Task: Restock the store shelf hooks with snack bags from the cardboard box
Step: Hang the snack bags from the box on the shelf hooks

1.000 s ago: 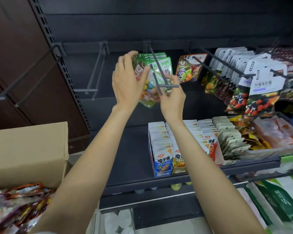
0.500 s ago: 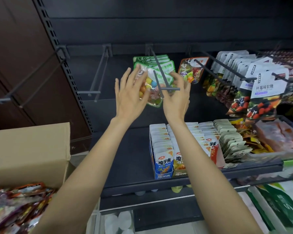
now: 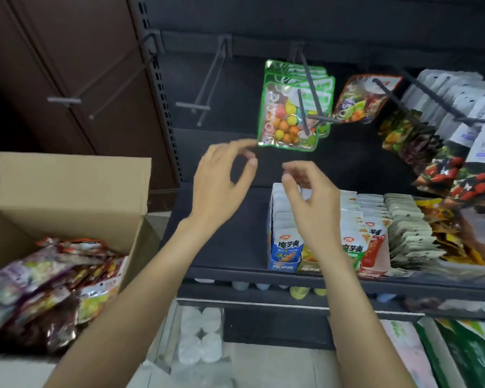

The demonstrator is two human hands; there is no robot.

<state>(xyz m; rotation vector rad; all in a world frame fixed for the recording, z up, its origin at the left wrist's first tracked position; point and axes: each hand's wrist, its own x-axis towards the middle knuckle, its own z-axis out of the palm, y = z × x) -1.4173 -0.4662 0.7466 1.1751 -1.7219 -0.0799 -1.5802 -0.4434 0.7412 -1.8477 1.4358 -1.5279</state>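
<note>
Several green-edged snack bags (image 3: pixel 291 116) of coloured balls hang on a dark shelf hook (image 3: pixel 310 79) at the upper middle. My left hand (image 3: pixel 221 180) hovers just below and left of the front bag, fingers loosely curled, holding nothing. My right hand (image 3: pixel 311 200) hangs below the bags over the shelf, also loosely curled and empty. The open cardboard box (image 3: pixel 73 186) stands at the left, with several dark red and purple snack bags (image 3: pixel 42 287) inside.
Two bare hooks (image 3: pixel 207 82) (image 3: pixel 101 82) stick out left of the green bags. An orange-edged bag (image 3: pixel 361 99) and rows of hanging packs (image 3: pixel 445 121) fill the hooks on the right. Boxed snack packets (image 3: pixel 286 247) line the shelf (image 3: pixel 235 271) below.
Both hands have let go of the green bag on the hook and dropped down away from it. The view has tilted down and left, showing more of the box.
</note>
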